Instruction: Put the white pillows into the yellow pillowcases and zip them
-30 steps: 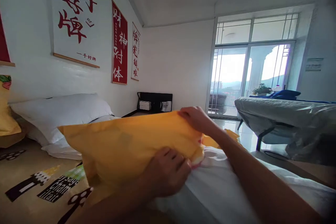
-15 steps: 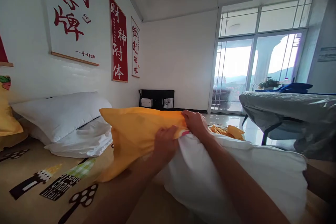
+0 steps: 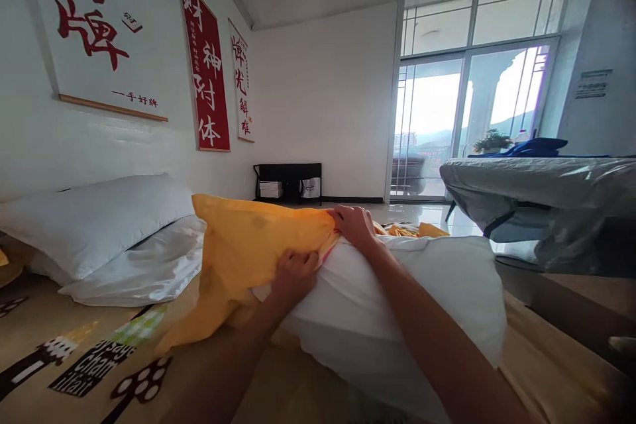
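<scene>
A yellow pillowcase [image 3: 238,238] covers the left end of a white pillow [image 3: 437,285], whose right part lies bare. My left hand [image 3: 297,271] is closed on the near side of the pillowcase's opening, fingers curled into the cloth. At the far upper edge of the same opening, my right hand [image 3: 354,225] grips the orange cloth. A bit of pink shows at the hem between the hands. The pillowcase's lower left corner hangs loose onto the patterned bedsheet [image 3: 199,377].
Another white pillow [image 3: 99,218] rests on shiny white cloth [image 3: 144,265] by the left wall. Crumpled yellow fabric [image 3: 407,230] lies beyond the pillow. A plastic-covered table [image 3: 536,179] stands at right, and a black shelf [image 3: 288,182] at the back wall.
The view has turned a little to the right. The white pillow's bare end has drawn in toward the pillowcase. Both hands keep their hold at the opening.
</scene>
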A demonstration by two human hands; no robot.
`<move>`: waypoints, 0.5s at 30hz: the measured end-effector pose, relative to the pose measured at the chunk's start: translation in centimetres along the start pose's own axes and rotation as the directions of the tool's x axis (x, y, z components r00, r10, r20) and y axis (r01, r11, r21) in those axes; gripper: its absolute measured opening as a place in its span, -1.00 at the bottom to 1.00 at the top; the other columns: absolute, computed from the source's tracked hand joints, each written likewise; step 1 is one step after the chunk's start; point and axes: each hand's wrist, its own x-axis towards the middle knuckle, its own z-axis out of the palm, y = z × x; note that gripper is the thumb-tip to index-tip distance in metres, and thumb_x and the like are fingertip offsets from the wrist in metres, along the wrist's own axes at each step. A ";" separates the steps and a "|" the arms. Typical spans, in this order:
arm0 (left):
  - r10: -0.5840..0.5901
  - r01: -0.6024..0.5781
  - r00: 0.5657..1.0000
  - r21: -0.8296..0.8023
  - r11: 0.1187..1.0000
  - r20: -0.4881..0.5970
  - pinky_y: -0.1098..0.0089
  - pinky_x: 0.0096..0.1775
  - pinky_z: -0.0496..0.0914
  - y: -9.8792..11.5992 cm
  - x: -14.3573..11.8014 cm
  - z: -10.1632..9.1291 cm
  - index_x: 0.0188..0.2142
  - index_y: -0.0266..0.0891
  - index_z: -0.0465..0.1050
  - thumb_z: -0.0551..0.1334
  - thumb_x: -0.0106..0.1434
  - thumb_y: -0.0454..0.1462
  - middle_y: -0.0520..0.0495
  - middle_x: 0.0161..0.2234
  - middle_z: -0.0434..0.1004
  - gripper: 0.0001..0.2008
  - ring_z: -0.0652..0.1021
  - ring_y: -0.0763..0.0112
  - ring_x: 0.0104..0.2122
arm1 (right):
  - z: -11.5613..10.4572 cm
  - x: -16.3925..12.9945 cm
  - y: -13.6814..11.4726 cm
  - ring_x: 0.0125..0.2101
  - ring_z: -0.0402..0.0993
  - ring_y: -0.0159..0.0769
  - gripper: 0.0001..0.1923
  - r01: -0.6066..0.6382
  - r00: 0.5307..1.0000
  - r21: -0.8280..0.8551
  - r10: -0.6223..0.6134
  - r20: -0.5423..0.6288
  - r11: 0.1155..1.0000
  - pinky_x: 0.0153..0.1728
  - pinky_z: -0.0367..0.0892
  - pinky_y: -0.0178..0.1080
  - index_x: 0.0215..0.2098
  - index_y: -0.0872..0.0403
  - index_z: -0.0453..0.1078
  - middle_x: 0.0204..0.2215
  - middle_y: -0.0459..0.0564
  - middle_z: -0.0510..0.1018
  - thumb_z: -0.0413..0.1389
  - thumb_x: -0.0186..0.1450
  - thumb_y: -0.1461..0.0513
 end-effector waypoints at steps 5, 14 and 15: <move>-0.047 0.051 0.996 -0.052 0.997 0.075 0.36 -0.32 0.30 -0.8 1.1 -0.7 -0.38 -0.22 0.39 0.08 0.10 -0.42 -0.03 -0.56 0.44 -0.84 0.45 0.35 -0.50 | -0.9 -0.8 0.4 -0.30 0.47 -0.26 -0.51 0.039 0.999 -0.042 -0.040 -0.032 0.998 -0.38 0.07 -0.27 -0.35 0.00 0.49 -0.29 0.00 0.61 -0.18 0.40 -0.02; 0.023 -0.015 0.996 -0.100 0.995 0.087 0.33 -0.30 0.32 -3.1 -1.7 -1.8 -0.45 -0.23 0.37 -0.02 0.14 -0.44 -0.07 -0.61 0.41 -0.78 0.40 0.36 -0.55 | -4.9 -14.0 5.9 0.07 0.27 0.09 -0.40 0.223 0.918 -0.192 -0.272 -0.289 0.956 0.10 0.05 0.07 0.11 -0.04 0.32 0.04 0.11 0.46 0.03 0.23 -0.15; 0.024 -0.016 0.996 -0.100 0.995 0.085 0.32 -0.30 0.32 -3.2 -1.8 -2.1 -0.45 -0.23 0.37 -0.02 0.15 -0.43 -0.07 -0.61 0.41 -0.78 0.41 0.35 -0.55 | -5.2 -16.0 7.6 0.11 0.23 0.14 -0.35 0.140 0.921 -0.179 -0.194 -0.337 0.974 0.11 0.04 0.11 0.16 -0.06 0.27 0.09 0.13 0.40 0.07 0.20 -0.15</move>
